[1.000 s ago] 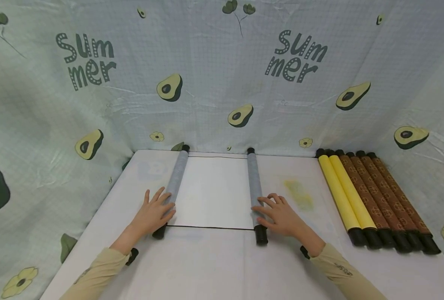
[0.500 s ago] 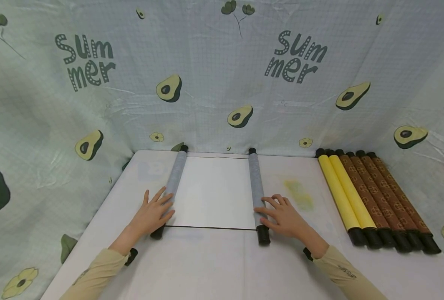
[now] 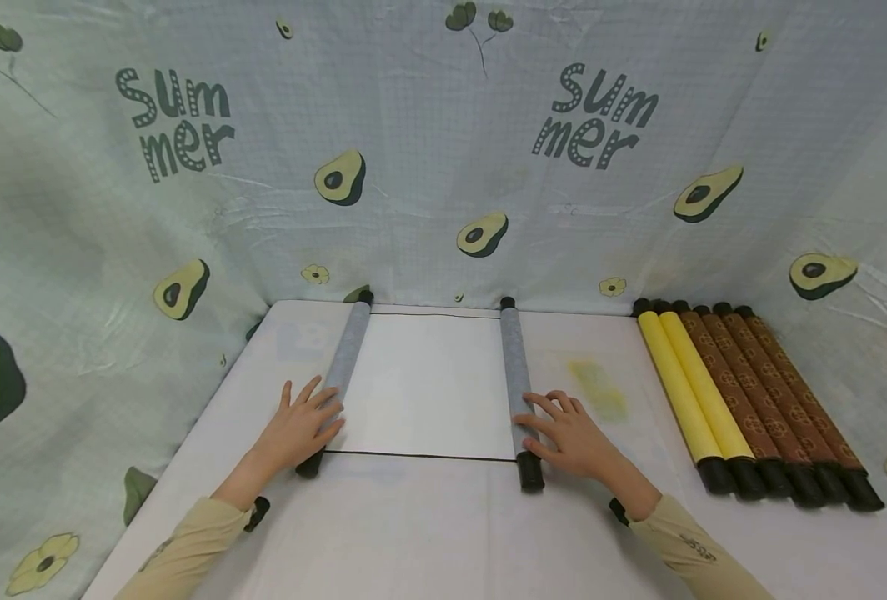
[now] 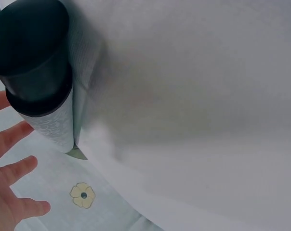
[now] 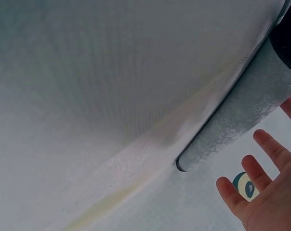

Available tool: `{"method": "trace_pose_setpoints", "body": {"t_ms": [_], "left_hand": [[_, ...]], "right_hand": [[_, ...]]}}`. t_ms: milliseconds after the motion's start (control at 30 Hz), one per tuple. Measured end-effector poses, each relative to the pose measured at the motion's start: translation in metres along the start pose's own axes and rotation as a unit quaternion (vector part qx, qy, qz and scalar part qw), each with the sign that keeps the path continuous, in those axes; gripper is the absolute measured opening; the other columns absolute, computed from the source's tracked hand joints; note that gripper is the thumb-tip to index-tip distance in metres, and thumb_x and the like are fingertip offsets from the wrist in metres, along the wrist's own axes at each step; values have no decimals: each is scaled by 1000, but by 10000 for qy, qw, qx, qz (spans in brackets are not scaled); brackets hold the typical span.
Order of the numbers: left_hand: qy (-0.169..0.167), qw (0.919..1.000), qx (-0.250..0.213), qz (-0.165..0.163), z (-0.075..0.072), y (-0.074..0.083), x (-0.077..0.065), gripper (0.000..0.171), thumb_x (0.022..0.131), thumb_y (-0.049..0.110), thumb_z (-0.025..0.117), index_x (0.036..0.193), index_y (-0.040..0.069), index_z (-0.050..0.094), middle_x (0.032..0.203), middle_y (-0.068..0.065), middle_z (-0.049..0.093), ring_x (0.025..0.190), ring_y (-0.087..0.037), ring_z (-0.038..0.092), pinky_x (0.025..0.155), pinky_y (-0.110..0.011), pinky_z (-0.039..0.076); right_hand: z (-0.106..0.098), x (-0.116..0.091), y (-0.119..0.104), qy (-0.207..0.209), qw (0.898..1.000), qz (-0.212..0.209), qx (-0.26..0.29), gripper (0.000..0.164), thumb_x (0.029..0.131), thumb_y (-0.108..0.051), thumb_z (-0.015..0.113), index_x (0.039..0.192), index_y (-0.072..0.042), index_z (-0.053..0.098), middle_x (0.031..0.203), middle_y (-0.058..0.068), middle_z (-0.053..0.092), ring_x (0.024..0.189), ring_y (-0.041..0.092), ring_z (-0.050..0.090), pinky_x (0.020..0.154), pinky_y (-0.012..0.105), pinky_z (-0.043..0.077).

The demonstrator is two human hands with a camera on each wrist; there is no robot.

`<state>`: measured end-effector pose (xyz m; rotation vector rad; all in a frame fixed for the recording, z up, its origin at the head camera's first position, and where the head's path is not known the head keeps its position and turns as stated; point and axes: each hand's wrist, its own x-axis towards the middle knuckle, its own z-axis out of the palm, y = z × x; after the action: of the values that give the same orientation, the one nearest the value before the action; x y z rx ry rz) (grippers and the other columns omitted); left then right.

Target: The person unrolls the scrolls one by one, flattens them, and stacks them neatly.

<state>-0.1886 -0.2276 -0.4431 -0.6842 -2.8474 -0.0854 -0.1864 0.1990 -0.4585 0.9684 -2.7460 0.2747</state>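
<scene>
A partly unrolled hanging scroll (image 3: 428, 383) lies on the table, its white sheet stretched between two grey-blue rolls with black end knobs. My left hand (image 3: 299, 427), fingers spread, rests on the near part of the left roll (image 3: 348, 346). In the left wrist view that roll's black knob (image 4: 32, 43) looms large, covering part of the fingers (image 4: 20, 169). On the other side, my right hand (image 3: 569, 435) touches the right roll (image 3: 514, 354) with its fingertips just above the near knob. The right wrist view shows those fingers (image 5: 273, 149) extended beside the roll (image 5: 242, 106).
Two yellow rolled scrolls (image 3: 685, 387) and several brown patterned ones (image 3: 769, 392) lie side by side at the right of the white table (image 3: 413, 533). A printed cloth (image 3: 413, 108) hangs behind and at the sides. A yellow stain (image 3: 597, 389) marks the table right of the scroll.
The two rolls have moved slightly apart, the left one leftward and the right one rightward, each with its hand. A wider strip of white sheet shows between them. The other scrolls stay put.
</scene>
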Motion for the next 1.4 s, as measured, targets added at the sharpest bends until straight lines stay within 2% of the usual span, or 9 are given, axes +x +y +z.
{"method": "trace_pose_setpoints", "body": {"t_ms": [300,733,833,1067,1400], "left_hand": [[78,9999,-34,-54,-2,-2,-6,24,86,29,56,101,13,67,125,-13,52,126,-40,32,95,-68,20],[-95,9999,-31,-50,-2,-7,-11,29,87,29,54,107,10,63,129,-11,51,128,-37,31,95,-69,17],[-43,10000,-24,-75,-1,-8,-13,29,87,29,55,107,10,63,127,-12,52,127,-38,32,95,-69,18],[94,9998,-94,-169,-1,-9,-16,25,85,28,58,103,12,67,124,-14,52,124,-43,32,94,-69,19],[-15,9998,-28,-192,-3,-12,-19,28,86,29,56,107,12,65,129,-11,51,128,-41,29,94,-69,19]], "right_hand": [[2,-3,2,235,9995,-185,65,32,86,-37,55,112,-19,58,135,4,45,109,23,40,84,45,35],[0,-9,1,149,9999,-66,27,37,86,-37,55,115,-15,56,133,3,48,111,20,40,87,44,37],[0,-10,1,151,9998,-62,116,38,86,-37,55,118,-17,55,133,3,47,109,19,40,86,44,37],[-1,-13,3,209,9996,-163,68,34,86,-37,55,118,-30,57,131,5,48,104,20,40,80,44,39],[-2,-15,4,218,9996,-167,32,30,86,-38,54,113,-27,61,133,6,47,107,21,40,82,45,38]]}}
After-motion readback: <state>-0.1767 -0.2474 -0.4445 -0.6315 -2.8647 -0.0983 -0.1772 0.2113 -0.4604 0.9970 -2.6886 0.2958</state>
